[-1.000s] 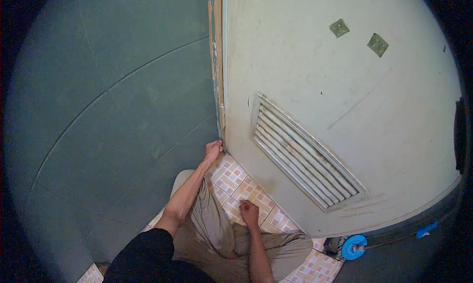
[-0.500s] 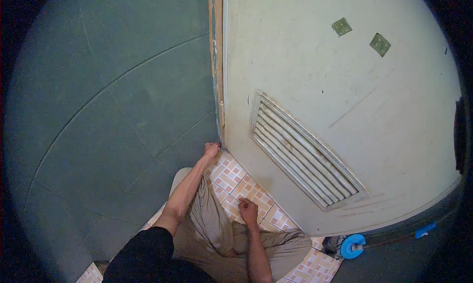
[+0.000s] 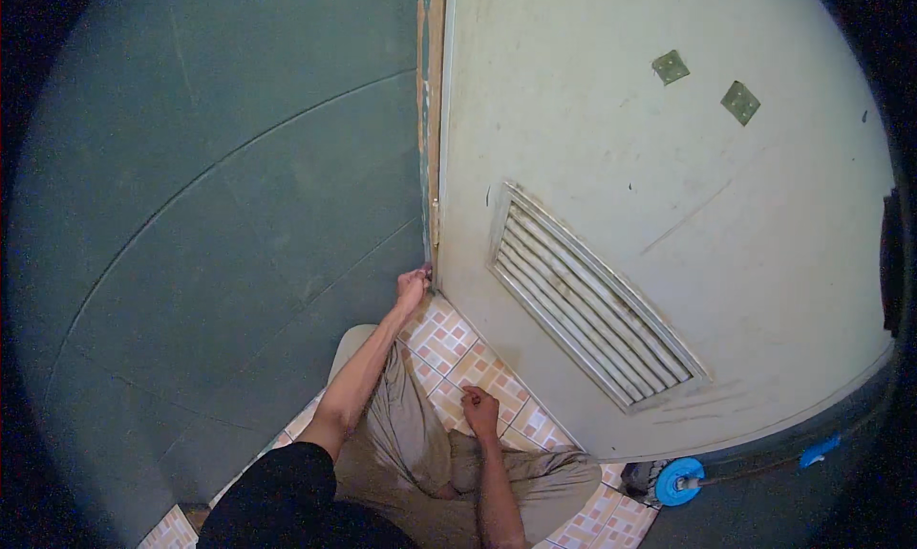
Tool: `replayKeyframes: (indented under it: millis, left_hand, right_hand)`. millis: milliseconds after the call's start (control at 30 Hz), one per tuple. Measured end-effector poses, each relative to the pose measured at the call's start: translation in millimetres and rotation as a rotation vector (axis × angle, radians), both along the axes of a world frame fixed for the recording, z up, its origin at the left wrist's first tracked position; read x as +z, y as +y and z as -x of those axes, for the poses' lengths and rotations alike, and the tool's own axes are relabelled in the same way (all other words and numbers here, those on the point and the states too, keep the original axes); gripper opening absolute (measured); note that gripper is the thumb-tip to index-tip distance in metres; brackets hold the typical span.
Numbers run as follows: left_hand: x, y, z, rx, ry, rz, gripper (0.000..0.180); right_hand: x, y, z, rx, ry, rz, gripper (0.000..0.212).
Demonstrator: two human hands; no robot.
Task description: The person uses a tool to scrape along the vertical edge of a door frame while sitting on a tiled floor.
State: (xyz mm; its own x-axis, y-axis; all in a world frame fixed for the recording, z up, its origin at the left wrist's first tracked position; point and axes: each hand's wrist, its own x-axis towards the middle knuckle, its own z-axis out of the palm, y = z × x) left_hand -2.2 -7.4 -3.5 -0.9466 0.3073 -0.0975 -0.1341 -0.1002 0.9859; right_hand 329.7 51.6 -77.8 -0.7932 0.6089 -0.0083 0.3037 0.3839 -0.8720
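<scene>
My left hand (image 3: 414,288) reaches forward to the foot of the wooden door frame (image 3: 437,119), low in the corner between the dark green wall (image 3: 229,262) and the pale door (image 3: 573,119). Its fingers are closed against the frame's lower end; what they pinch, if anything, is too small to make out. Above the tiled floor (image 3: 439,334), in front of my lap, hangs my right hand (image 3: 480,412). Its fingers are curled in, with the index finger and thumb close together. Whatever may lie between them cannot be made out.
A slatted vent (image 3: 597,296) is set low in the door, and two green diamond-shaped patches (image 3: 671,67) sit higher up. Past the door's near edge stands a blue disc (image 3: 679,481) with a rod. My bent legs (image 3: 411,425) rest on the floor close to the door.
My left hand has moved slightly up along the foot of the door frame. The view has shifted a little; my right hand stays nearly where it was, still curled.
</scene>
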Motion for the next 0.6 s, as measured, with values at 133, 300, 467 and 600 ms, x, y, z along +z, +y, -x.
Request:
replayKeyframes:
  millis: [133,300,467,600]
  left_hand:
    - [-61.8,-28.5,50.2,0.074,-0.024,0.24,0.028]
    - [-54.4,-22.0,50.4,0.04,-0.142,-0.025,0.028]
    - [22.1,3.4,-13.9,0.001,0.013,-0.017,0.029]
    - [16.9,-15.2,1.9,0.049,0.015,-0.149,0.028]
  right_hand:
    - [12.7,-23.4,15.0,0.063,0.017,0.037,0.026]
    - [9.6,-26.1,15.9,0.026,0.043,0.068,0.023]
    - [-6.3,0.7,-0.9,-0.007,0.038,-0.047,0.021]
    - [-2.7,-14.0,8.1,0.007,0.062,-0.019,0.022]
